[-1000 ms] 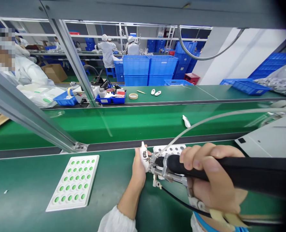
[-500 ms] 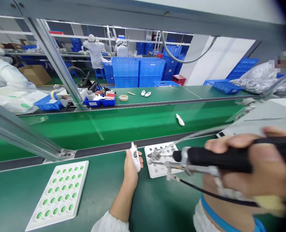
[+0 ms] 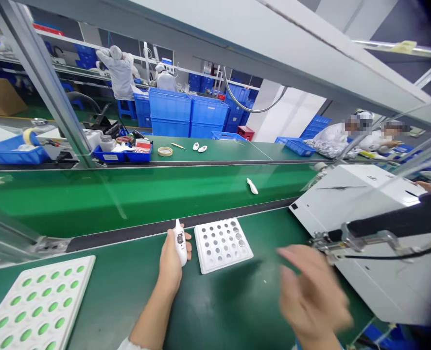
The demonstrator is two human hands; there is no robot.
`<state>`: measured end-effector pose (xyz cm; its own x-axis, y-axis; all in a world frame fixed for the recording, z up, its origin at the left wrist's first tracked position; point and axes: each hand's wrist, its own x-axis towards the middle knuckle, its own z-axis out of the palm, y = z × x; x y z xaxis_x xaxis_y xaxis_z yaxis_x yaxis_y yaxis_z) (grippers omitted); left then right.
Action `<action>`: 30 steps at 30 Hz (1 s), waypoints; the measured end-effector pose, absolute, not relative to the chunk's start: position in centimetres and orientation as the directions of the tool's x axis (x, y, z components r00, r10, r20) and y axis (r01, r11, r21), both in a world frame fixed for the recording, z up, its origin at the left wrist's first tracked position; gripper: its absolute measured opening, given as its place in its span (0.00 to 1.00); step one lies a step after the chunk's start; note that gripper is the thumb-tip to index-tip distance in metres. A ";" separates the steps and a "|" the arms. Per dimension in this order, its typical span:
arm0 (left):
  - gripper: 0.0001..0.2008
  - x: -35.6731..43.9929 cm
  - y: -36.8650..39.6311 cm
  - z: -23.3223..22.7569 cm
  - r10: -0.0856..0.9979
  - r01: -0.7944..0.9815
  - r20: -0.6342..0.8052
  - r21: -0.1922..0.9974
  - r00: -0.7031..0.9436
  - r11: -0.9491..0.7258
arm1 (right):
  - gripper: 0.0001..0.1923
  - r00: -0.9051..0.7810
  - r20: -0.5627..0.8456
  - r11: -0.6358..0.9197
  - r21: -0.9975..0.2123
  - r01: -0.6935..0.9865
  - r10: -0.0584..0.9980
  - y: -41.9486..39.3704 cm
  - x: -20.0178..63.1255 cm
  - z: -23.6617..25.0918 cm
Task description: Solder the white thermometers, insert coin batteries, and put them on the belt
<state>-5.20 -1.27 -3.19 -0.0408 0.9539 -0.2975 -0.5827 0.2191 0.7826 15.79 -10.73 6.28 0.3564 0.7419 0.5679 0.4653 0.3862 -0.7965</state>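
My left hand [image 3: 169, 260] is closed round a white handheld device [image 3: 181, 247] with a narrow tip, like an ear thermometer. Its tip points up, and a dark recess shows on its face. Just right of that hand lies a white tray [image 3: 222, 265] with rows of round holes, some holding shiny round pieces. My right hand [image 3: 312, 294], smeared by motion, is over the green bench with thumb and fingers apart and nothing in it. Beyond it, a black powered screwdriver [image 3: 390, 221] with a metal fitting hangs in front of a white machine housing.
A larger white tray [image 3: 77, 297] with green showing through its holes lies at left. Behind the bench runs a green conveyor belt [image 3: 164, 194] carrying another white device [image 3: 252, 186]. The white housing [image 3: 361, 187] stands at right. A metal post [image 3: 51, 82] rises at left.
My right hand has let go of the screwdriver, which now hangs farther right. My left hand still holds the white device. The view has turned to the right.
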 end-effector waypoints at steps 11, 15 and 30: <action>0.35 -5.2 -1.2 -3.6 0.952 -0.555 -0.306 0.796 -0.026 0.241 | 0.11 0.184 0.202 -0.118 -0.300 0.947 0.962 -8.4 16.5 -0.9; 0.35 -5.2 -1.2 -3.7 0.951 -0.560 -0.307 0.793 -0.025 0.241 | 0.10 0.203 0.171 -0.146 -0.299 0.943 0.964 -8.2 16.4 -1.1; 0.37 -5.2 -1.2 -3.6 0.949 -0.588 -0.313 0.775 -0.040 0.231 | 0.10 0.220 0.240 -0.164 -0.233 0.959 0.945 -8.6 15.2 -1.3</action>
